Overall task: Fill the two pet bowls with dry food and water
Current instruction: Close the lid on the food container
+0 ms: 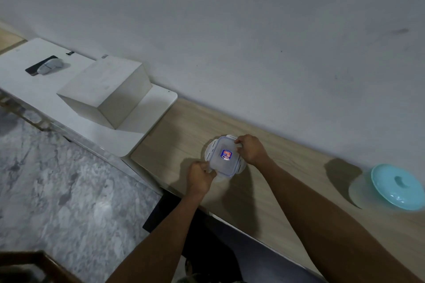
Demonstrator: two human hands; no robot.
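A small clear plastic container (222, 157) with a snap-lock lid and a blue sticker sits on top of a white round bowl (207, 153) on the wooden counter (276, 167). My left hand (199, 178) grips the container's near-left clip. Over at the far-right clip, my right hand (250, 149) curls its fingers round the lid's edge. What the container holds cannot be made out. Farther right stands a translucent bowl (361, 193) under a turquoise lid (397, 186).
A white shelf (142, 135) at the left carries a white box (108, 89), a computer mouse (49, 66) and a dark flat device. Grey marble floor (57, 179) lies below, with a dark wooden piece at the bottom left. The wall runs behind the counter.
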